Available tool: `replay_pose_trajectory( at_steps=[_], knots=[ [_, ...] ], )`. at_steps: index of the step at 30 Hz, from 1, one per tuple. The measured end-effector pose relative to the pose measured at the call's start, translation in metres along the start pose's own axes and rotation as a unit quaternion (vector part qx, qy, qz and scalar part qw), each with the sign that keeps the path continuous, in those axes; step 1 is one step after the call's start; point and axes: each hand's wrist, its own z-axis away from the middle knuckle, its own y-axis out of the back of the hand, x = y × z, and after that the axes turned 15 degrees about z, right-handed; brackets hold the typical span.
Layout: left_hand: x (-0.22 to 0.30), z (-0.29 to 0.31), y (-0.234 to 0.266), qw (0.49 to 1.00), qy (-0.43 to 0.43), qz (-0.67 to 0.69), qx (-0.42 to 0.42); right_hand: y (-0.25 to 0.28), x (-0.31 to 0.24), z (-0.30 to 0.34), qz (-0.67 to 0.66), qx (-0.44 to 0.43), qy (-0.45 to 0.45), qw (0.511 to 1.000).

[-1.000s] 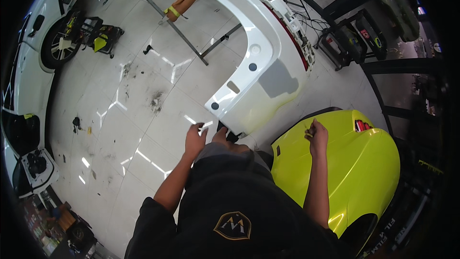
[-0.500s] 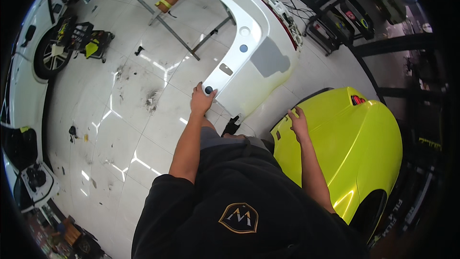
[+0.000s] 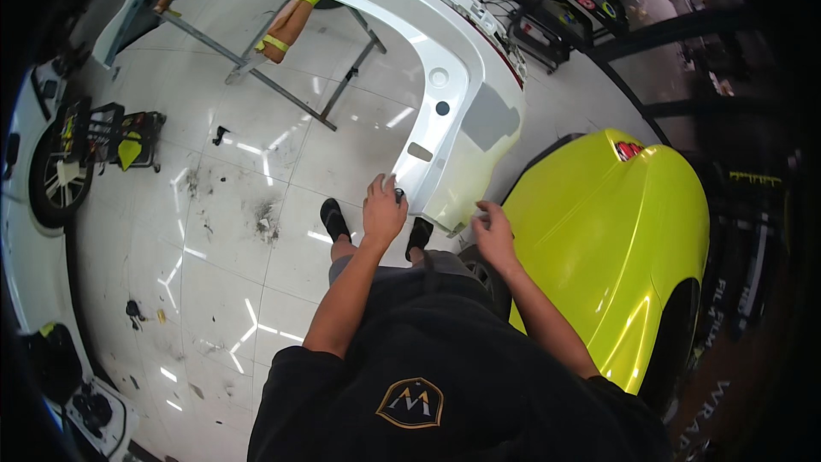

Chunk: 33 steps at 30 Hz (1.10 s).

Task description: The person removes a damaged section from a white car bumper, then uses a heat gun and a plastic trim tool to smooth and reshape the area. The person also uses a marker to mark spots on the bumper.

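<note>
A large white car bumper [image 3: 410,178] curves from the far left round to just in front of me, its near end a narrow strip with round and oblong holes. My left hand [image 3: 383,212] is closed around that end, fingers over its tip beside a dark round hole. The bumper's outer corner [image 3: 457,192] has a pale yellowish sheen, with a grey patch [image 3: 492,115] above it. My right hand [image 3: 496,238] is just right of this corner, thumb and forefinger bent and apart; I make out nothing held in it. A bright yellow-green car body part [image 3: 611,231] lies beside it.
The bumper rests over a metal stand [image 3: 282,90] with padded arms [image 3: 282,38]. At the left are a white car [image 3: 34,265] with its wheel [image 3: 62,173] and a small tool cart [image 3: 128,141]. Dark carts [image 3: 547,26] stand at the far right. Small scraps dot the tiled floor [image 3: 231,265].
My view has shifted, and more of the bumper's far side shows. My right hand has moved left, off the yellow-green part to beside the bumper's corner. My left hand stays at the bumper's end.
</note>
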Motion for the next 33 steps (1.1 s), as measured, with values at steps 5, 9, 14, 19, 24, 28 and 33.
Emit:
replay_pose_trajectory(
  at_steps=[5, 9, 14, 19, 24, 28, 33],
  knots=[
    [-0.014, -0.013, 0.018, 0.985, -0.085, -0.013, -0.148, -0.028, -0.068, 0.009, 0.028, 0.000, 0.051, 0.998],
    [-0.033, -0.035, 0.035, 0.967, -0.118, -0.054, -0.221, -0.030, -0.089, 0.038, -0.044, -0.001, -0.059, 0.997],
    [-0.044, -0.057, 0.043, 0.955, -0.148, -0.063, -0.250, -0.038, -0.075, 0.072, -0.069, 0.070, -0.123, 0.987],
    [-0.034, -0.066, 0.063, 0.939, -0.152, -0.056, -0.304, -0.051, -0.041, 0.071, -0.144, 0.061, -0.201, 0.967],
    [-0.034, -0.080, 0.112, 0.940, -0.116, -0.080, -0.311, -0.063, -0.034, 0.010, -0.088, 0.107, -0.132, 0.982],
    [-0.052, -0.087, 0.170, 0.974, -0.057, -0.012, -0.218, -0.035, -0.065, -0.041, -0.084, 0.119, -0.095, 0.985],
    [-0.115, -0.076, 0.270, 0.997, 0.067, 0.028, -0.040, -0.021, -0.141, -0.106, -0.093, 0.137, -0.015, 0.986]
  ],
)
